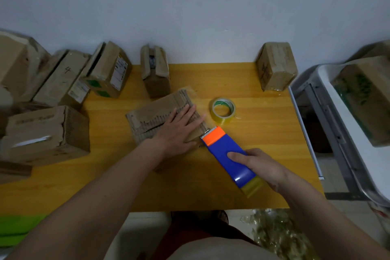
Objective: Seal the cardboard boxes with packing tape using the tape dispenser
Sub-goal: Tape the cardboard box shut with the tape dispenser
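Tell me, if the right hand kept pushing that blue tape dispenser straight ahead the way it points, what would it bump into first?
Most likely the cardboard box under the left hand. The right hand aims the tape dispenser up and left, and its orange toothed end already sits at the box's near right corner. Whether they actually touch is unclear.

We see a yellow wooden table [253, 133] set against a pale wall. At its centre lies a worn cardboard box [156, 118], its torn top flaps facing up. Just to its right a roll of clear tape [223, 110] lies flat on the wood. Behind the centre box stands a small upright box [156, 74] with open flaps, and near the far right corner a taped box [276, 65]. Along the left edge we find a labelled box [107, 69] and, nearer, a large torn box [46, 135].
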The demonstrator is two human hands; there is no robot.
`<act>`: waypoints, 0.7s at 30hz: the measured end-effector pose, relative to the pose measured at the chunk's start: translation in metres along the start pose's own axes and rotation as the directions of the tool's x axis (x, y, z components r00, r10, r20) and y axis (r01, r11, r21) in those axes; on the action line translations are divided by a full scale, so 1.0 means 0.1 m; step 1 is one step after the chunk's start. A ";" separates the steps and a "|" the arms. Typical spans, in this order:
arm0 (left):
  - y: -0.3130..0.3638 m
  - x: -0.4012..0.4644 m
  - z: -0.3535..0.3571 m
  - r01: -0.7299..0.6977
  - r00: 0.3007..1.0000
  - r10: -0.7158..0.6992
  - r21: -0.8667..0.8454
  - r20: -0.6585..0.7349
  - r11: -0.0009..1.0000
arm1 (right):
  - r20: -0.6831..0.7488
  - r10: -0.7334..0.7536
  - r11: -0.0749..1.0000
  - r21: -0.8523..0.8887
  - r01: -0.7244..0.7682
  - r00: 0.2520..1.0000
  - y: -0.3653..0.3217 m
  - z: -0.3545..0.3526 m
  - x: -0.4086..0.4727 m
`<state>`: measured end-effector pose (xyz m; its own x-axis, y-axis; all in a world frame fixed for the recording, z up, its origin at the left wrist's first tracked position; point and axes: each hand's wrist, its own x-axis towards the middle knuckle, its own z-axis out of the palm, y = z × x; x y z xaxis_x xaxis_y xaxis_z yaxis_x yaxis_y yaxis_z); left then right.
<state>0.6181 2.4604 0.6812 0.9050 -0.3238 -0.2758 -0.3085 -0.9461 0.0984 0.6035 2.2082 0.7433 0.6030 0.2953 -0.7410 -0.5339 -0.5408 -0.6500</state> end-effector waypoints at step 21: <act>0.21 -0.02 0.05 0.127 0.992 -0.126 0.048 -0.018 0.991 | 0.013 -0.077 0.994 0.082 0.076 0.997 0.35 0.04 -0.20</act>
<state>0.6085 2.4413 0.6786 0.9420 -0.2014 -0.2684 -0.2045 -0.9787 0.0166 0.5706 2.1860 0.7346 0.6344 0.3466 -0.6909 -0.5335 -0.4504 -0.7159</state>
